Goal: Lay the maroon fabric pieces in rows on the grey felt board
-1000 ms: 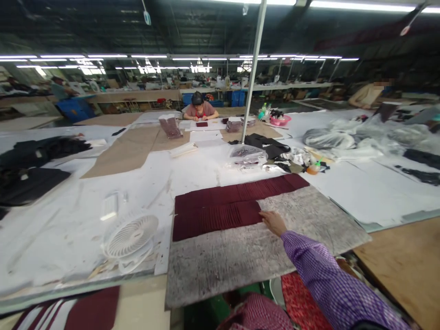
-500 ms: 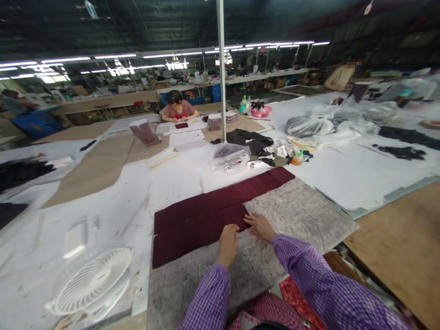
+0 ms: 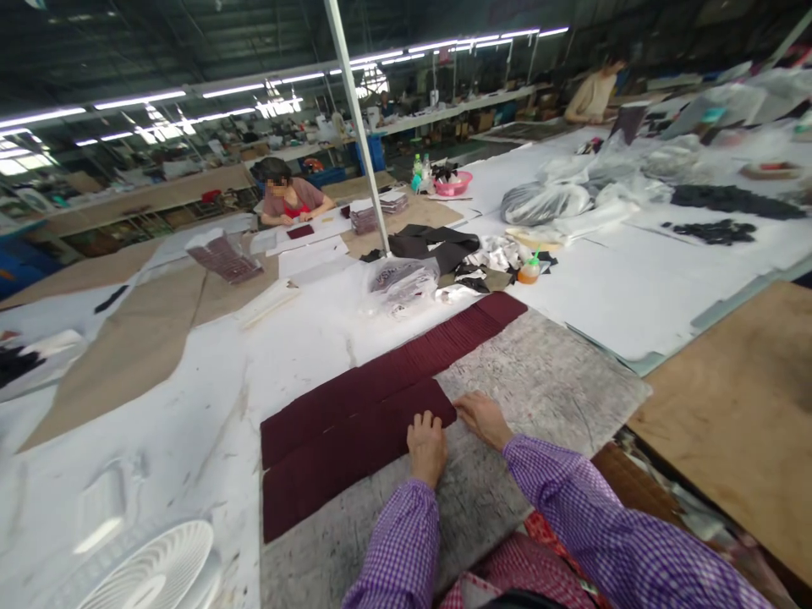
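Two rows of overlapping maroon fabric pieces lie side by side on a grey, scuffed board [image 3: 545, 372]. The far row [image 3: 406, 355] shows fine ridges towards its right end. The near row [image 3: 342, 457] looks smoother on top. My left hand [image 3: 428, 448] rests on the near row by its front edge, fingers bent and slightly apart on the cloth. At that row's right corner, my right hand [image 3: 483, 419] has its fingertips closed on the edge of a maroon piece. Checked purple sleeves cover both my forearms.
A white round fan [image 3: 152, 575] lies at the lower left. Beyond the rows are a plastic bag [image 3: 403, 283], dark scraps [image 3: 437, 245], a bottle of orange liquid [image 3: 529, 269] and a metal pole [image 3: 359, 127]. Two people [image 3: 292, 194] work at the far tables.
My left hand has moved up onto the near row. My right fingers have gone from spread to closed at its corner. The row's ridges look flatter, and the camera view has tilted.
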Demonstrator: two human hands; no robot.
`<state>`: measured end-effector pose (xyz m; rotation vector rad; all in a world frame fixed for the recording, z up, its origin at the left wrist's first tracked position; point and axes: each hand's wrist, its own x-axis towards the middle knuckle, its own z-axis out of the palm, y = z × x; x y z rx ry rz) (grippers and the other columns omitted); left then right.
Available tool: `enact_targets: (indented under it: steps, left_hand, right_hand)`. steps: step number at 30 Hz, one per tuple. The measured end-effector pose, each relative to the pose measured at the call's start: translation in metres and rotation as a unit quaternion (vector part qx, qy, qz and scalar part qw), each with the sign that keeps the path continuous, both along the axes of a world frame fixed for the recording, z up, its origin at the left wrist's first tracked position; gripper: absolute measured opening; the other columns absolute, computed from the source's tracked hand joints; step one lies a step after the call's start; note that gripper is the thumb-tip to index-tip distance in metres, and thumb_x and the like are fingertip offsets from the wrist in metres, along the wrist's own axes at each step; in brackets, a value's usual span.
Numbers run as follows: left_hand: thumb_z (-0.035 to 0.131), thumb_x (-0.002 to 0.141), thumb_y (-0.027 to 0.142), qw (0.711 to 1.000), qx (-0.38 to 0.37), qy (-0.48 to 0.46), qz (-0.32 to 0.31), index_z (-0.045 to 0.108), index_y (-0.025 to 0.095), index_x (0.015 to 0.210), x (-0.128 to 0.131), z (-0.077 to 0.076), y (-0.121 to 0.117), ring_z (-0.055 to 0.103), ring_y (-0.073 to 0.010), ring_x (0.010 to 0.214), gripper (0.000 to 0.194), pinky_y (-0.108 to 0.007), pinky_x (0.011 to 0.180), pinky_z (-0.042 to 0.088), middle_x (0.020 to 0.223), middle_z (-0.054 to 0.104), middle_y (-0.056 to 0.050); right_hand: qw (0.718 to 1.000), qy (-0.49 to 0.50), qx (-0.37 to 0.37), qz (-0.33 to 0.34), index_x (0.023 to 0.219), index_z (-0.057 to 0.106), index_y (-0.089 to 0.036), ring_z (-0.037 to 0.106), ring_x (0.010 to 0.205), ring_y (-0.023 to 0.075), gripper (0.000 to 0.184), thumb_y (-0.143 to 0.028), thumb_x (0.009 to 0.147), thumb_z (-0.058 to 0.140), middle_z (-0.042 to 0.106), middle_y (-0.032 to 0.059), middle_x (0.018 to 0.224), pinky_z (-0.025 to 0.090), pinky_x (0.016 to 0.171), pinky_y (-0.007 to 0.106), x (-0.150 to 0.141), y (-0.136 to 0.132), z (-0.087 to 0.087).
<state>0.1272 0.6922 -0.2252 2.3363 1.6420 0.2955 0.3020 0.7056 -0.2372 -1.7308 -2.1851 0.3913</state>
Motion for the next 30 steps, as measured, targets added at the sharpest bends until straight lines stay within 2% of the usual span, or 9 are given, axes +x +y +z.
enact_targets:
  steps: [9, 15, 20, 30]
  left_hand:
    - [0.051, 0.086, 0.024, 0.999, 0.007, 0.033, -0.012, 0.058, 0.015, 0.095, -0.001, -0.004, 0.002, 0.052, -0.0210, 0.099, 0.015, -0.039, 0.081, 0.045, 0.105, 0.057, -0.006]
    - [0.051, 0.086, 0.022, 0.999, 0.006, 0.049, -0.018, 0.059, 0.013, 0.088, 0.005, 0.001, 0.001, 0.053, -0.0203, 0.096, 0.013, -0.036, 0.076, 0.046, 0.099, 0.058, -0.006]
    - [0.049, 0.087, 0.024, 0.998, 0.009, 0.062, -0.025, 0.057, 0.015, 0.095, 0.013, 0.004, 0.003, 0.052, -0.0208, 0.095, 0.015, -0.036, 0.075, 0.046, 0.098, 0.057, -0.006]
    - [0.055, 0.082, 0.015, 0.989, 0.004, 0.127, -0.071, 0.058, 0.012, 0.093, 0.025, 0.005, 0.008, 0.055, -0.0201, 0.093, 0.011, -0.033, 0.068, 0.051, 0.099, 0.057, -0.006]
  right_hand:
    - [0.997, -0.036, -0.029, 0.059, 0.101, 0.062, -0.016, 0.055, 0.096, 0.0202, 0.017, -0.026, 0.088, 0.055, 0.062, 0.0037, 0.095, 0.043, 0.084, 0.040, 0.005, 0.012, 0.012]
    - [0.998, -0.040, -0.026, 0.046, 0.097, 0.062, -0.016, 0.057, 0.092, 0.0184, 0.016, -0.025, 0.091, 0.050, 0.062, 0.0033, 0.091, 0.045, 0.082, 0.038, 0.003, 0.016, 0.012]
    - [0.999, -0.026, -0.023, 0.035, 0.094, 0.063, -0.015, 0.058, 0.090, 0.0178, 0.016, -0.025, 0.091, 0.051, 0.063, 0.0031, 0.088, 0.046, 0.082, 0.038, 0.003, 0.017, 0.009]
    - [1.000, -0.004, -0.016, 0.007, 0.094, 0.062, -0.016, 0.058, 0.092, 0.0179, 0.015, -0.025, 0.091, 0.051, 0.063, 0.0029, 0.091, 0.046, 0.083, 0.039, 0.004, 0.015, 0.002]
